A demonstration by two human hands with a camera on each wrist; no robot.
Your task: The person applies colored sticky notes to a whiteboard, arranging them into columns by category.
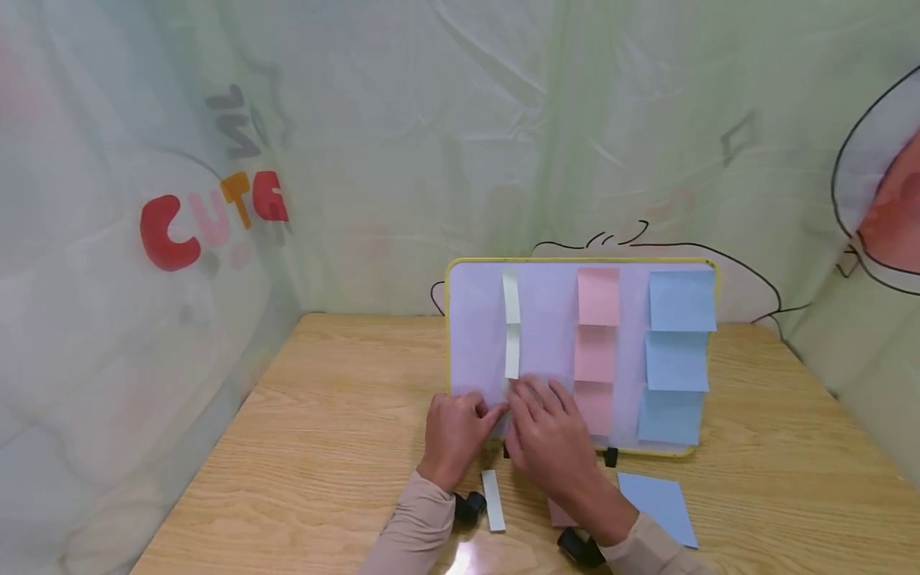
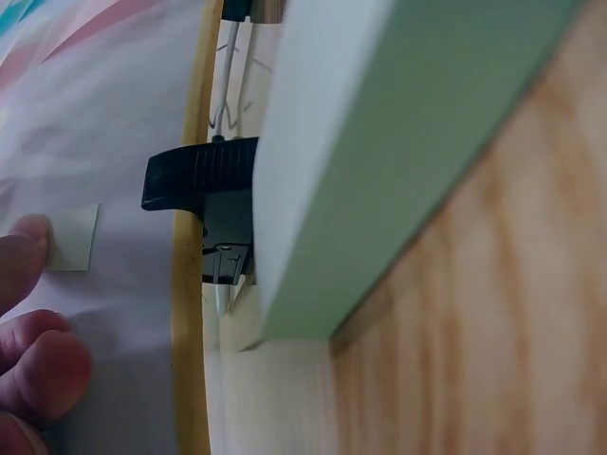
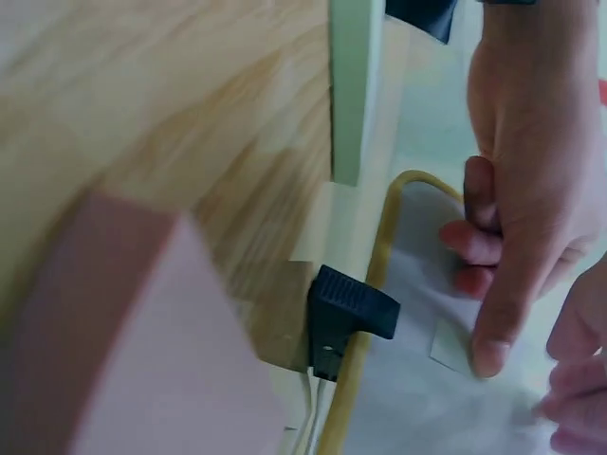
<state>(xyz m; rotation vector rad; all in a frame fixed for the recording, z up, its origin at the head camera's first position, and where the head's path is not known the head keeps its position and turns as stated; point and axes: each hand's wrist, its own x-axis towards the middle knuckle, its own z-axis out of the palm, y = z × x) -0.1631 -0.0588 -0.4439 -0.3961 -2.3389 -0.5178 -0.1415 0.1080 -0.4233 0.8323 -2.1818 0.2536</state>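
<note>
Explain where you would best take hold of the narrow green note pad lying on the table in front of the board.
Probably pinch the green note pad across its two long edges near the middle, coming from above. It lies flat on the table, long and narrow, its near end clear of both hands.

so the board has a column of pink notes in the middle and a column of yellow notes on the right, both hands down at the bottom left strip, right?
Not quite: the right column is blue, not yellow, as the head view shows. The pink notes are in the middle, and both hands are at the bottom of the pale strip column.
</note>
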